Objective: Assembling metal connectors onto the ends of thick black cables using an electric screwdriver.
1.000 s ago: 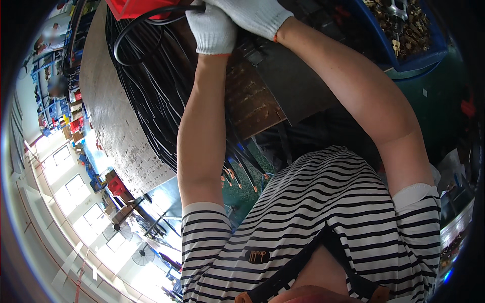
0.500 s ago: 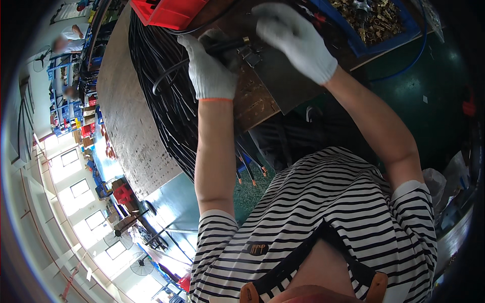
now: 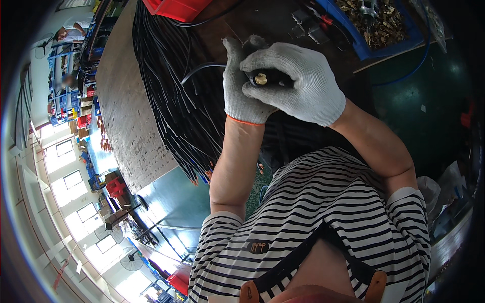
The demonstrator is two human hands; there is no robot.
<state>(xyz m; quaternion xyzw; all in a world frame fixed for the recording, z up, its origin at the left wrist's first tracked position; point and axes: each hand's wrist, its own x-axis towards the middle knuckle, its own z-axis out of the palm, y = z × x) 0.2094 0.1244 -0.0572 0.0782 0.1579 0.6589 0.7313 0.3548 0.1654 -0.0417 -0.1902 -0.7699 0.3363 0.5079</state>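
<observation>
Both my hands wear white knitted gloves and meet above the dark work table [image 3: 348, 81]. My left hand [image 3: 242, 88] is closed around a black cable [image 3: 203, 66], whose grey-looking length curves out on the left of the glove. Against it, my right hand [image 3: 310, 83] curls its thumb and forefinger around the cable's end. A small brass terminal [image 3: 260, 79] shows in the gap between those fingers. The gloves hide most of the held part. A thick bundle of black cables [image 3: 174, 108] lies just left of my left hand.
A red bin [image 3: 179, 9] stands beyond the cable bundle. At the far right sits a blue tray [image 3: 356, 48] holding many brass pieces. Small metal blocks [image 3: 309, 26] and a red-handled tool [image 3: 327, 21] lie near it. Another person [image 3: 73, 31] is far off at left.
My left hand has moved right and slightly nearer with the cable. My right hand has come in from the right and closed at the cable's brass end; the metal blocks are now uncovered.
</observation>
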